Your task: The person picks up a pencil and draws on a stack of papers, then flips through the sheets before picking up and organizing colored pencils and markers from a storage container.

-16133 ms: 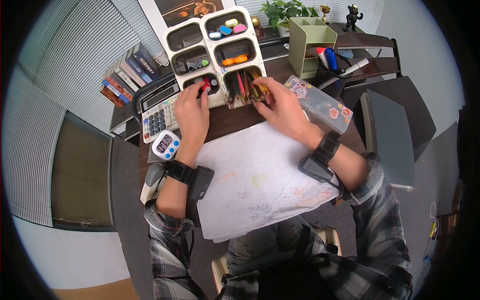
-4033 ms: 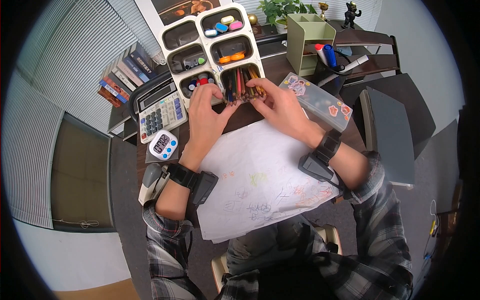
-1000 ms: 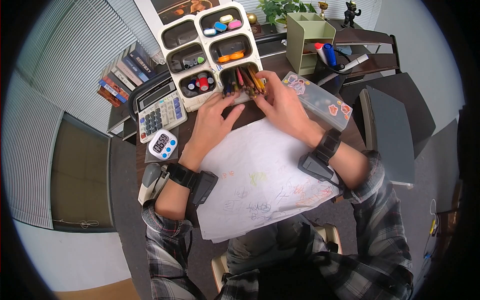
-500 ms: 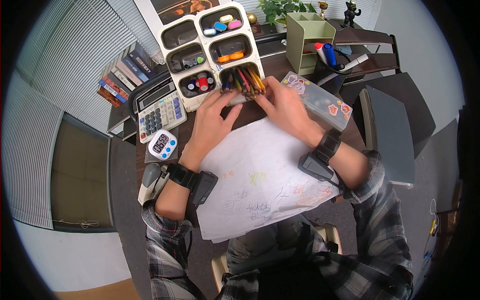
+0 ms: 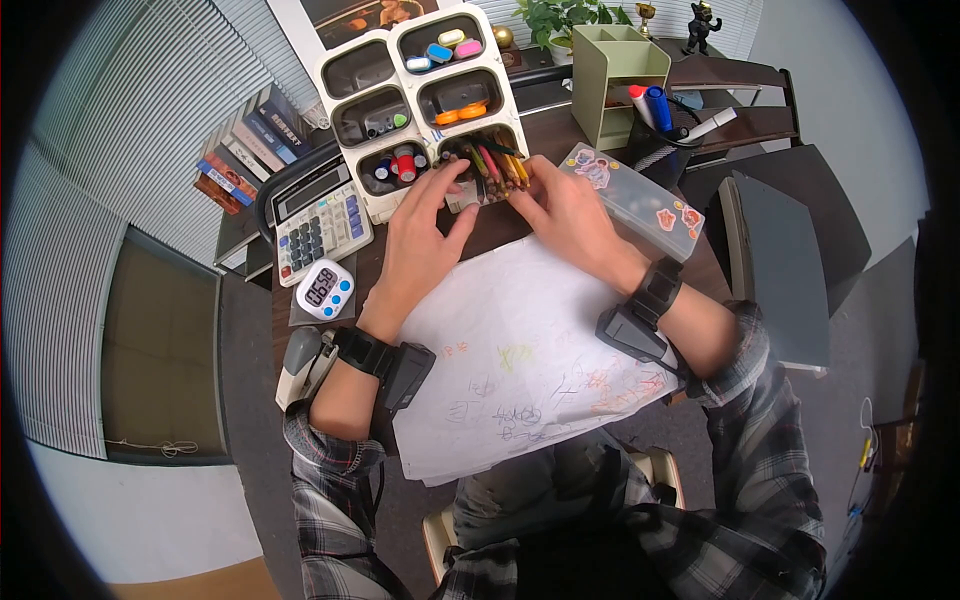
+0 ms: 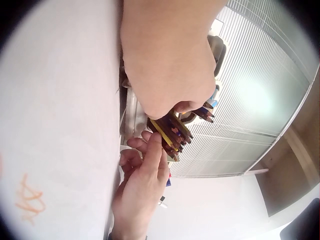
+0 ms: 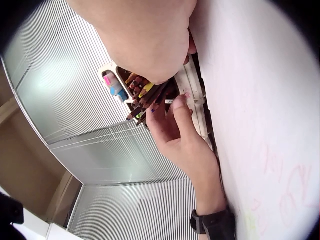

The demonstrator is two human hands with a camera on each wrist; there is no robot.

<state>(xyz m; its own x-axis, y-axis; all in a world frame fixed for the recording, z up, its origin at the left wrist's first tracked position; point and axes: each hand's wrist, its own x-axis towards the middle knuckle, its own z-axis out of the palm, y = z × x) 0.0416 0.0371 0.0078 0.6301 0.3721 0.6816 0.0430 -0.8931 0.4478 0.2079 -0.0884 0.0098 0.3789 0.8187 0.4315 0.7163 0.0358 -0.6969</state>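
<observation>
Colored pencils stand bunched in the lower right compartment of a white organizer. My left hand is at the left side of the bunch, its fingers curled round a few dark pencils that stand apart from the others in the left wrist view. At the bunch's right side, my right hand rests with its fingers against the compartment edge, index finger extended. Its palm side is partly hidden. In the right wrist view, pencil tips point outward past the left hand's fingers.
Other compartments hold erasers, an orange item and a red cylinder. Left are a calculator, timer and stapler; right are a clear case and pen cup. Scribbled paper lies in front.
My left hand has gone from the cylinders' compartment to the pencils, and its fingers have just moved upward round a few. The pencils have shifted and spread. The right hand has barely moved.
</observation>
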